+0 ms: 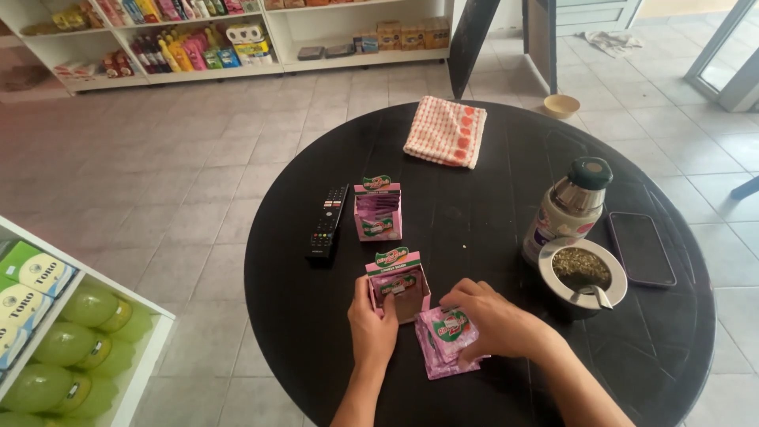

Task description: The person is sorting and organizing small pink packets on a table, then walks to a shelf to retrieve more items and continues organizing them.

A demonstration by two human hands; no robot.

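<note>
The right hand (494, 320) lies low in the centre of the frame, its fingers curled down and pressed onto a small stack of pink plastic sachets with green and red labels (447, 340) that rests on the round black table (474, 221). Just to the left, the left hand (371, 328) grips the side of a small pink cardboard display box with a green header flap (398, 285), thumb and fingers closed against its wall; the box stands open at the top, touching the sachets' upper left edge. Above it, near the middle of the frame, stands a second pink display box of the same kind (377, 209), filled with sachets. Beside that, to the left, lies a long black remote control (327, 221). At upper centre sits a folded orange-and-white checked cloth (446, 130). To the right stand a steel thermos with a dark green cap (571, 205), a round metal cup of green herb with a metal straw (583, 273), and a dark flat phone (640, 247).
</note>
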